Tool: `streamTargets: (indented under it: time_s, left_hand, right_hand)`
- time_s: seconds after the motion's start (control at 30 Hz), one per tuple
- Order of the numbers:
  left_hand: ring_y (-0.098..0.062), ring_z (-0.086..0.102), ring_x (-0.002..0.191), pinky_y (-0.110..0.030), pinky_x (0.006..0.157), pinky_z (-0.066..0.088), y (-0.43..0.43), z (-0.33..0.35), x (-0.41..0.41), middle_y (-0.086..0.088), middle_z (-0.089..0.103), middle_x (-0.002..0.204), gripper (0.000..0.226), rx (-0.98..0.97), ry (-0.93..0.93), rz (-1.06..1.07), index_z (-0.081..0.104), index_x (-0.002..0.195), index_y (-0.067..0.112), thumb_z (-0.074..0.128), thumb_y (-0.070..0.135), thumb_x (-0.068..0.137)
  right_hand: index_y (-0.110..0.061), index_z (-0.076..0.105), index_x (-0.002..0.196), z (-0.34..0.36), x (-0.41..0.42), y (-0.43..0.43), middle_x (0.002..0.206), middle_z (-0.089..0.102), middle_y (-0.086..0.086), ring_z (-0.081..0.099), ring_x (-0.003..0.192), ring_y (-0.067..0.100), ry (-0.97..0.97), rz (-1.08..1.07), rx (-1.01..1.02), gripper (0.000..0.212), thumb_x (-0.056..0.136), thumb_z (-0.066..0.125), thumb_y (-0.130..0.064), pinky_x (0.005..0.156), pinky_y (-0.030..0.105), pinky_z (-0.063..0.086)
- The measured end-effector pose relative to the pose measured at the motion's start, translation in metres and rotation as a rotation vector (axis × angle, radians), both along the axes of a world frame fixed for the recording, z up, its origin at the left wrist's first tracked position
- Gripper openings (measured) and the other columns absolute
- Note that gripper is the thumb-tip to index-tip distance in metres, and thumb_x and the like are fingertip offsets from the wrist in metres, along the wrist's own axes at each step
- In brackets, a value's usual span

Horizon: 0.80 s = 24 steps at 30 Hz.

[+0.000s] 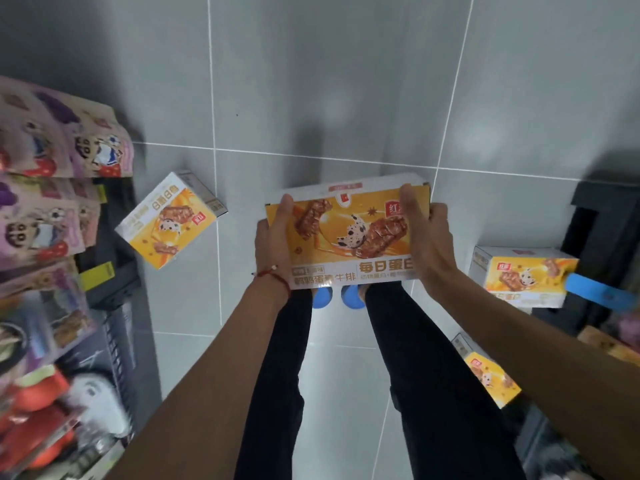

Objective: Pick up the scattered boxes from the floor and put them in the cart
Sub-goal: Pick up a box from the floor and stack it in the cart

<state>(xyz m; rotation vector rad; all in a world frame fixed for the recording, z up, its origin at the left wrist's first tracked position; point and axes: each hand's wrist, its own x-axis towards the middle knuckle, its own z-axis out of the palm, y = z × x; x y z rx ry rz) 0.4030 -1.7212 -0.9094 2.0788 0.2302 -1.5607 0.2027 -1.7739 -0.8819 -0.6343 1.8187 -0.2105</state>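
Observation:
I hold an orange-and-white snack box (346, 233) in front of me, above my feet. My left hand (273, 237) grips its left end with the thumb on top. My right hand (427, 233) grips its right end the same way. A second box (166, 223) lies tilted on the grey tiled floor to the left. A third box (519, 277) lies on the floor to the right, and another box (490, 374) lies at the lower right, partly hidden by my right forearm. No cart is in view.
A shelf rack (114, 271) with hanging snack bags (52, 150) runs along the left. A dark shelf unit (602, 230) stands at the right, with a blue tag (595, 294) sticking out over the third box. My blue shoes (339, 296) show below the held box.

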Motion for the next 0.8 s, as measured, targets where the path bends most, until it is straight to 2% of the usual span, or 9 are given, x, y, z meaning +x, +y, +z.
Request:
streamTargets:
  time_s: [0.17,0.27,0.33,0.43,0.5,0.6,0.7,0.73,0.8]
  left_hand:
    - [-0.030,0.074,0.099,-0.053,0.091,0.057,-0.003,0.088,0.022,-0.008,0.076,0.110,0.103,-0.075,0.019,0.019,0.063,0.125,0.018,0.073,0.087,0.050]
    - [-0.033,0.074,0.099,-0.057,0.091,0.056,-0.002,0.149,0.032,-0.012,0.075,0.112,0.092,-0.137,0.031,0.110,0.059,0.127,0.015,0.079,0.074,0.059]
    - [-0.030,0.075,0.096,-0.050,0.085,0.059,0.001,0.193,0.038,-0.010,0.075,0.111,0.081,-0.166,0.028,0.137,0.057,0.127,0.015,0.076,0.066,0.067]
    - [-0.018,0.076,0.081,-0.030,0.061,0.059,0.010,0.247,0.051,-0.006,0.076,0.101,0.046,-0.209,0.014,0.196,0.055,0.119,0.014,0.069,0.045,0.087]
    - [-0.013,0.075,0.070,-0.023,0.051,0.055,0.015,0.281,0.061,-0.001,0.076,0.090,0.034,-0.240,0.001,0.209,0.053,0.118,0.014,0.065,0.034,0.093]
    - [-0.013,0.074,0.071,-0.022,0.052,0.054,0.023,0.326,0.077,0.006,0.075,0.080,0.030,-0.292,-0.016,0.216,0.053,0.117,0.015,0.064,0.029,0.093]
    - [-0.011,0.073,0.072,-0.021,0.054,0.054,0.031,0.367,0.090,0.004,0.076,0.088,0.033,-0.359,-0.021,0.238,0.057,0.124,0.012,0.063,0.022,0.093]
    - [-0.010,0.073,0.069,-0.019,0.053,0.054,0.034,0.380,0.093,0.004,0.076,0.086,0.028,-0.381,-0.020,0.243,0.061,0.120,0.012,0.061,0.019,0.093]
    - [-0.005,0.071,0.062,-0.015,0.050,0.051,0.042,0.405,0.096,0.009,0.075,0.074,0.010,-0.411,-0.019,0.249,0.066,0.100,0.015,0.057,0.014,0.095]
  right_hand:
    - [-0.023,0.043,0.115,0.102,0.018,-0.003,0.101,0.071,-0.004,0.073,0.088,0.014,0.006,-0.050,0.005,0.055,0.092,0.053,-0.071,0.081,0.035,0.058]
    - [-0.021,0.044,0.116,0.163,0.034,-0.004,0.101,0.070,-0.004,0.072,0.086,0.013,0.008,-0.096,0.004,0.055,0.091,0.058,-0.069,0.071,0.032,0.055]
    - [-0.022,0.045,0.113,0.202,0.045,-0.004,0.103,0.070,-0.001,0.072,0.087,0.015,0.004,-0.121,-0.016,0.051,0.092,0.062,-0.065,0.070,0.032,0.053]
    - [-0.021,0.043,0.113,0.253,0.061,-0.001,0.106,0.070,0.001,0.072,0.090,0.017,-0.022,-0.105,-0.064,0.045,0.094,0.064,-0.057,0.076,0.036,0.056]
    - [-0.025,0.043,0.110,0.281,0.069,0.005,0.108,0.070,0.002,0.074,0.093,0.020,-0.060,-0.078,-0.091,0.041,0.093,0.064,-0.056,0.081,0.041,0.059]
    - [-0.029,0.044,0.124,0.321,0.078,0.012,0.114,0.073,0.003,0.075,0.099,0.022,-0.140,-0.051,-0.139,0.042,0.094,0.063,-0.050,0.089,0.045,0.060]
    - [-0.033,0.047,0.139,0.357,0.089,0.017,0.116,0.075,0.000,0.075,0.101,0.019,-0.230,-0.009,-0.220,0.041,0.100,0.060,-0.036,0.090,0.043,0.059]
    - [-0.034,0.049,0.140,0.368,0.092,0.019,0.117,0.075,0.000,0.075,0.103,0.020,-0.260,0.012,-0.243,0.040,0.101,0.058,-0.033,0.089,0.042,0.059]
    - [-0.036,0.053,0.139,0.387,0.097,0.022,0.120,0.074,0.001,0.074,0.106,0.023,-0.316,0.051,-0.275,0.041,0.099,0.058,-0.033,0.090,0.046,0.060]
